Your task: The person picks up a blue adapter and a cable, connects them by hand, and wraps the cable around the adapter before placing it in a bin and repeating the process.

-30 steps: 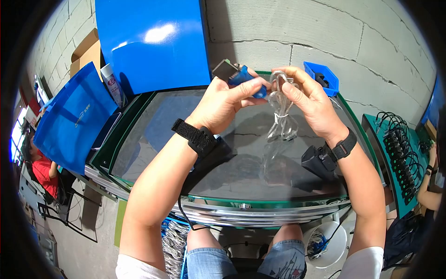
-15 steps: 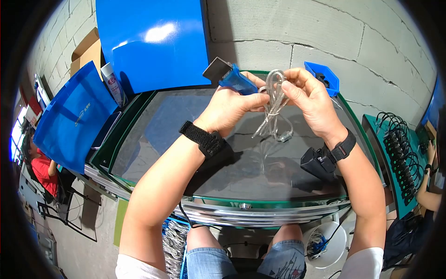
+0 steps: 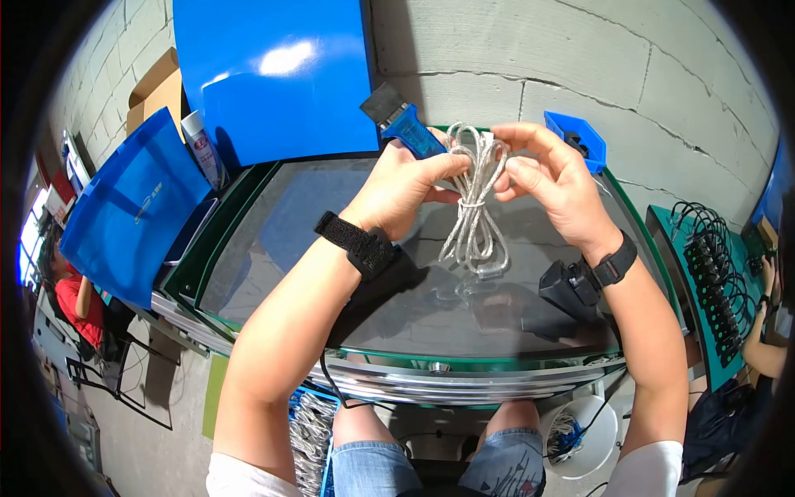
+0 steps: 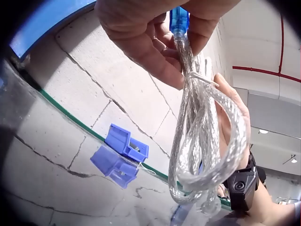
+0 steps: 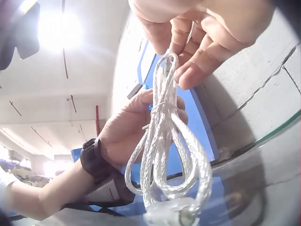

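Observation:
My left hand (image 3: 396, 189) grips a blue plug (image 3: 416, 134) with a dark cap (image 3: 383, 104), its thumb across the top of a coiled clear braided cable (image 3: 471, 214). The cable is tied at its middle, and its loops hang over the table. A clear plastic end piece (image 5: 171, 212) shows at the bottom of the coil in the right wrist view. At the coil's upper right, my right hand (image 3: 556, 176) has thumb and forefinger at either side of a loop. In the left wrist view, blue plastic (image 4: 179, 21) shows between the left fingers.
A glass-topped table (image 3: 331, 319) lies beneath both hands. A small blue bin (image 3: 584, 137) stands at its back right corner. At left are a blue bag (image 3: 137, 207) and a spray can (image 3: 203, 149). A white bucket (image 3: 609, 422) holds cables below; other people sit at both sides.
The plug has tilted more upright and shifted slightly left. The coil has turned to face the head camera and hangs fuller, its loops spread. The left thumb now lies over the coil's top.

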`<state>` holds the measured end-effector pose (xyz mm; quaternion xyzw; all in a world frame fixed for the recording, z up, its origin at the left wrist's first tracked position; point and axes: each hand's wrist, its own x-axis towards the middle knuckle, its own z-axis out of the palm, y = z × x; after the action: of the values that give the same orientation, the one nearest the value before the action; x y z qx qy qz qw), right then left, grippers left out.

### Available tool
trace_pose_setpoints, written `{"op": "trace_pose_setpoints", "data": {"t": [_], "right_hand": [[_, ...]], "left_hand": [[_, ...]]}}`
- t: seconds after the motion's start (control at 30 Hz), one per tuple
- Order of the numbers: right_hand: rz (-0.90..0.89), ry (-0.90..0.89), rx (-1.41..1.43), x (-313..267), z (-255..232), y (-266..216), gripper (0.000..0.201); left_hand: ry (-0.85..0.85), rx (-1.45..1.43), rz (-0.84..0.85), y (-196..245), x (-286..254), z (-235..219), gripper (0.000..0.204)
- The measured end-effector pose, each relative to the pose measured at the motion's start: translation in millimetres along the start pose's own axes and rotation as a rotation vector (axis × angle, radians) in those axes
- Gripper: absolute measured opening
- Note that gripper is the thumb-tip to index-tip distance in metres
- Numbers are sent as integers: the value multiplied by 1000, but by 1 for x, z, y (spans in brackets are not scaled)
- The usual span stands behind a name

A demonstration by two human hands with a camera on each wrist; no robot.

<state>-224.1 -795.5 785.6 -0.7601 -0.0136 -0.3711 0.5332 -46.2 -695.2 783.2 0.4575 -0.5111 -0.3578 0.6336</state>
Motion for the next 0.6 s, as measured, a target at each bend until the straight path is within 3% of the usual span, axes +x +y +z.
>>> {"op": "trace_pose_setpoints", "data": {"t": [0.17, 0.4, 0.5, 0.57, 0.6], "right_hand": [[46, -70, 44, 0, 4, -1, 34], [34, 61, -58, 3, -5, 3, 28], [19, 91, -80, 4, -4, 7, 27], [23, 155, -81, 4, 0, 10, 26], [24, 155, -82, 4, 1, 10, 26]], "left_hand": [[-142, 38, -66, -1, 0, -1, 20], [-221, -60, -66, -1, -2, 3, 32], [-331, -6, -79, -1, -1, 2, 41], [-420, 35, -171, 0, -2, 4, 48], [-392, -58, -187, 1, -5, 10, 42]]}}
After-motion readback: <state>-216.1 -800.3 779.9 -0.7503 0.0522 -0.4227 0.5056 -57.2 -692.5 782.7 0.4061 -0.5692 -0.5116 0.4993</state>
